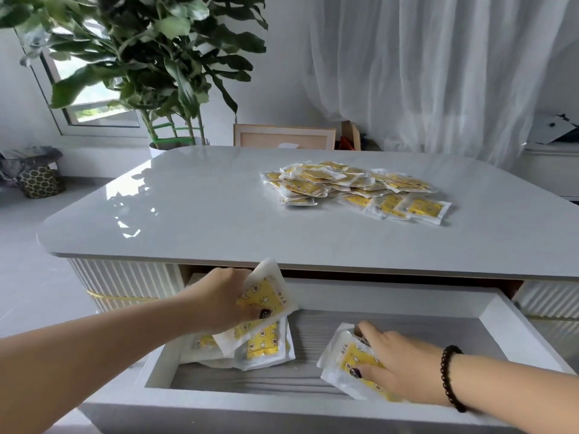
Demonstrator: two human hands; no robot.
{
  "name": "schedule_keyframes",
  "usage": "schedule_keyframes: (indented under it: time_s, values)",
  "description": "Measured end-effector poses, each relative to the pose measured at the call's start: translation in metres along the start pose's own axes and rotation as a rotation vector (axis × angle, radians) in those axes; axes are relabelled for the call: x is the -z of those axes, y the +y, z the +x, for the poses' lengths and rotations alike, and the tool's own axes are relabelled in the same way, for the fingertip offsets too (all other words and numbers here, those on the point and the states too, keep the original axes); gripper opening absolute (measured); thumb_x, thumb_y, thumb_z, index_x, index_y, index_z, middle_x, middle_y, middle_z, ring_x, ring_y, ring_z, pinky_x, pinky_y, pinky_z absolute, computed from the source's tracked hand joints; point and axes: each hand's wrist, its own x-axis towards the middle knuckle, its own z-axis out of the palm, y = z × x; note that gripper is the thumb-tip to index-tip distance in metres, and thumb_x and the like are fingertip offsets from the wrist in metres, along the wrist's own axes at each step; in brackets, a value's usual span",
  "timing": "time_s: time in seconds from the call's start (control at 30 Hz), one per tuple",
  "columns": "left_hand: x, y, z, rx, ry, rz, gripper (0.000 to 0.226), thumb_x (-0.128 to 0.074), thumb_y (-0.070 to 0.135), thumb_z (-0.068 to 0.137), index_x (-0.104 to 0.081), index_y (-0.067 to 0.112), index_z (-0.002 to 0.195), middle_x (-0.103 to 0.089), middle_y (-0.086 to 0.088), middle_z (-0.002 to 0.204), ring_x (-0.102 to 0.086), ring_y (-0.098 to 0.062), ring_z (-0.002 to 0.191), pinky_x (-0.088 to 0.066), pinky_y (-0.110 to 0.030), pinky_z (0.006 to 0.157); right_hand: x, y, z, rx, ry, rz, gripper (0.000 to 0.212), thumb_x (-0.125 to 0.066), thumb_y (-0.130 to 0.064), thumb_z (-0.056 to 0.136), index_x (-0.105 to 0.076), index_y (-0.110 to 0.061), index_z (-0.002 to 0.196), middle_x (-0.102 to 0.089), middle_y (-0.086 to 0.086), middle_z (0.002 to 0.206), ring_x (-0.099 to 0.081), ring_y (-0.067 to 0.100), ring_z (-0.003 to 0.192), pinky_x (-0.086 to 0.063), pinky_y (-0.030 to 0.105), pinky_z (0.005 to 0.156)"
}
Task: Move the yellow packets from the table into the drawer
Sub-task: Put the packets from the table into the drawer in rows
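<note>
Both of our hands are down in the open drawer (501, 324). Our left hand (224, 300) grips a yellow packet (266, 296), thumb clamped across its face, held tilted above a few packets already lying (260, 343) in the drawer's left corner. Our right hand (394, 361) grips another packet (347, 361), thumb on top, fingers curled over its far edge, low against the drawer floor on the right. A dark bead bracelet (451, 377) sits on that wrist. Most of the work remains: a big loose pile of packets (351, 186) sits on the desk (203, 214), far right side, well apart from the drawer.

Risks: the left packet is tilted and held only at one corner, so it may slip and land skewed on the stack. Packets look slick and thin; grabbing handfuls from the pile could shed some onto the floor. The two drawer heaps could sprawl and jam closing.
</note>
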Motion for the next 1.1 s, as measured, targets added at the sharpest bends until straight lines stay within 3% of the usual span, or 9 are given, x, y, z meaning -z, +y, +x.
schedule_keyframes:
  time_s: [0.13,0.27,0.33,0.4,0.57,0.77,0.97,1.03,1.1]
  values:
    - [-0.022,-0.008,0.01,0.113,-0.034,-0.015,0.019,-0.067,0.04,0.082,-0.054,0.03,0.091,-0.06,0.011,0.084,-0.06,-0.007,0.073,-0.051,-0.021,0.062,-0.021,0.008,0.039,-0.133,0.076,0.394,0.035,-0.05,-0.047,0.091,-0.049,-0.013,0.098,-0.06,0.001,0.092,-0.056,0.019,0.077,-0.047,0.035,0.071]
    - [-0.041,-0.026,0.011,0.233,-0.08,-0.113,0.017,-0.069,0.038,0.082,-0.059,0.027,0.09,-0.064,0.009,0.083,-0.062,-0.007,0.07,-0.048,-0.017,0.054,-0.033,0.014,0.089,-0.267,0.103,0.753,0.038,-0.047,-0.032,0.094,-0.061,-0.002,0.111,-0.064,0.006,0.094,-0.064,0.028,0.088,-0.05,0.038,0.083]
    - [-0.051,-0.033,0.009,0.296,-0.089,-0.166,0.028,-0.07,0.039,0.08,-0.062,0.019,0.097,-0.066,0.004,0.085,-0.065,-0.011,0.073,-0.053,-0.021,0.058,-0.036,0.017,0.109,-0.36,0.082,0.848,0.039,-0.047,-0.031,0.096,-0.062,0.002,0.111,-0.067,0.013,0.109,-0.063,0.026,0.093,-0.048,0.045,0.095]
    - [-0.059,-0.036,0.007,0.342,-0.088,-0.213,0.03,-0.071,0.04,0.08,-0.06,0.017,0.097,-0.066,0.003,0.086,-0.065,-0.012,0.075,-0.054,-0.022,0.06,-0.038,0.013,0.123,-0.397,0.044,0.837,0.03,-0.047,-0.027,0.097,-0.063,-0.002,0.095,-0.066,0.012,0.106,-0.063,0.025,0.092,-0.051,0.035,0.087]
    - [-0.064,-0.035,0.013,0.386,-0.045,-0.315,0.027,-0.073,0.038,0.079,-0.059,0.018,0.089,-0.067,0.001,0.084,-0.065,-0.013,0.072,-0.048,-0.019,0.054,-0.041,-0.006,0.138,-0.387,0.026,0.695,0.033,-0.04,-0.014,0.098,-0.037,-0.017,0.066,-0.032,0.0,0.061,-0.03,0.01,0.051,-0.025,0.019,0.044]
    - [-0.068,-0.034,0.02,0.405,0.014,-0.362,0.02,-0.072,0.034,0.081,-0.057,0.024,0.072,-0.064,0.007,0.068,-0.061,-0.007,0.058,-0.039,-0.013,0.042,-0.042,0.0,0.135,-0.392,0.073,0.514,0.036,-0.056,-0.024,0.088,-0.034,-0.024,0.06,-0.043,-0.003,0.061,-0.041,0.012,0.05,-0.033,0.022,0.048]
    - [-0.076,-0.037,0.025,0.402,-0.015,-0.395,0.015,-0.072,0.035,0.081,-0.063,0.023,0.082,-0.07,0.004,0.075,-0.068,-0.012,0.066,-0.053,-0.021,0.054,-0.035,0.012,0.13,-0.492,0.091,0.485,0.043,-0.073,-0.049,0.074,-0.044,-0.021,0.088,-0.058,0.004,0.102,-0.053,0.012,0.069,-0.037,0.018,0.048]
    - [-0.078,-0.037,0.026,0.403,-0.017,-0.403,0.015,-0.072,0.034,0.081,-0.064,0.022,0.084,-0.071,0.003,0.076,-0.069,-0.012,0.066,-0.054,-0.022,0.054,-0.036,0.012,0.13,-0.477,0.081,0.506,0.038,-0.072,-0.046,0.077,-0.047,-0.018,0.082,-0.06,0.004,0.086,-0.052,0.011,0.062,-0.037,0.018,0.047]
    - [-0.078,-0.039,0.027,0.402,-0.011,-0.418,0.017,-0.072,0.034,0.081,-0.066,0.02,0.088,-0.071,0.003,0.076,-0.069,-0.012,0.066,-0.055,-0.022,0.056,-0.037,0.008,0.129,-0.473,0.079,0.534,0.039,-0.066,-0.041,0.084,-0.04,-0.017,0.067,-0.044,-0.002,0.06,-0.039,0.009,0.047,-0.031,0.018,0.042]
